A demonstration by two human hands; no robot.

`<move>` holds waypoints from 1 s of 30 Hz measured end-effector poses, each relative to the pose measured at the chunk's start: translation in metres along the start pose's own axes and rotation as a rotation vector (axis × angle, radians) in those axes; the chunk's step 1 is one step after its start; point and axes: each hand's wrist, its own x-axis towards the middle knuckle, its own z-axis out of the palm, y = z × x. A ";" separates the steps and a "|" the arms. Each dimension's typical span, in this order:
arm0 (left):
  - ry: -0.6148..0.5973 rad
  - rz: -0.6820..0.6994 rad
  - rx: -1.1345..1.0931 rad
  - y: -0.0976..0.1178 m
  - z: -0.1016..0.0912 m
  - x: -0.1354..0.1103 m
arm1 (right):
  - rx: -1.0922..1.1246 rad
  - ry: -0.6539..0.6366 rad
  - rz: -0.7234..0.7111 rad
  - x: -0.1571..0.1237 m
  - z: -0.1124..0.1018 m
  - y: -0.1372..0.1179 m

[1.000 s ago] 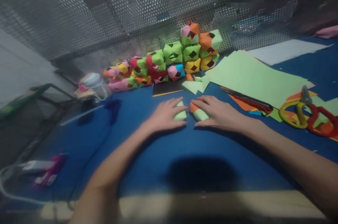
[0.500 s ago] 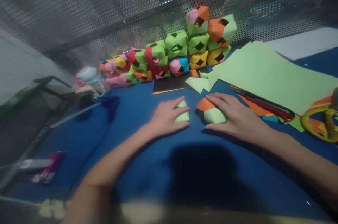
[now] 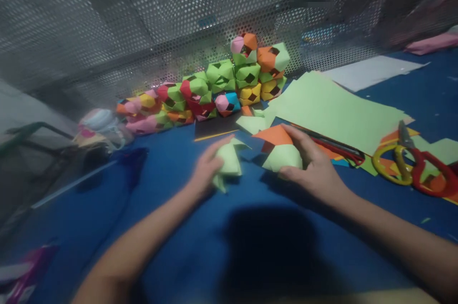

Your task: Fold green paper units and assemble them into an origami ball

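Between the thumb and fingers of my left hand [image 3: 207,165] is a folded piece of pale green paper [image 3: 230,160], with pointed flaps sticking out at its top and bottom. My right hand [image 3: 315,161] grips a half-built folded paper shape [image 3: 282,157], orange on top and pale green below. A small gap separates the two pieces, both just above the blue table [image 3: 186,227]. Behind them lies a loose pale green folded piece [image 3: 252,124]. Some of my left fingers are hidden behind the paper.
Stacked coloured paper cubes [image 3: 220,77] line the mesh panel [image 3: 171,22]. Pale green sheets [image 3: 336,108] lie at right, near a dark and red cutter-like tool [image 3: 352,155] and scissors [image 3: 393,165] with yellow and red handles. A blue glue gun [image 3: 133,165] is at left.
Both hands have lifted their paper pieces off the table. The left piece has turned, showing its flaps, and my left hand has drawn slightly left. The view has shifted to the right.
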 end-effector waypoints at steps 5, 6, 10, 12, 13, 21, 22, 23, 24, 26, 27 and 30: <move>0.105 0.007 -0.151 -0.011 0.014 -0.011 | 0.002 -0.006 -0.017 -0.009 0.014 -0.003; 0.117 0.014 -0.155 -0.010 0.014 -0.012 | -0.002 -0.011 -0.019 -0.010 0.015 -0.004; 0.136 0.068 -0.127 -0.007 0.013 -0.016 | 0.002 -0.020 -0.001 -0.012 0.018 -0.006; 0.144 0.093 -0.122 -0.006 0.013 -0.017 | 0.007 -0.009 0.015 -0.012 0.019 -0.007; 0.152 0.102 -0.120 -0.006 0.013 -0.018 | 0.014 -0.002 0.026 -0.012 0.019 -0.007; 0.098 0.092 -0.118 -0.003 0.020 -0.022 | 0.163 -0.105 0.134 -0.014 0.022 -0.011; 0.091 0.090 -0.122 -0.003 0.020 -0.022 | 0.167 -0.110 0.131 -0.014 0.022 -0.011; 0.083 0.089 -0.127 -0.002 0.019 -0.022 | 0.165 -0.110 0.128 -0.014 0.022 -0.012; 0.074 0.091 -0.132 -0.001 0.019 -0.022 | 0.154 -0.107 0.124 -0.015 0.022 -0.012; 0.050 0.104 -0.154 0.001 0.018 -0.022 | 0.110 -0.098 0.112 -0.016 0.022 -0.012; 0.039 0.113 -0.168 0.002 0.018 -0.022 | 0.081 -0.099 0.101 -0.017 0.021 -0.013; 0.012 0.135 -0.174 0.003 0.014 -0.022 | 0.005 -0.126 0.064 -0.020 0.020 -0.014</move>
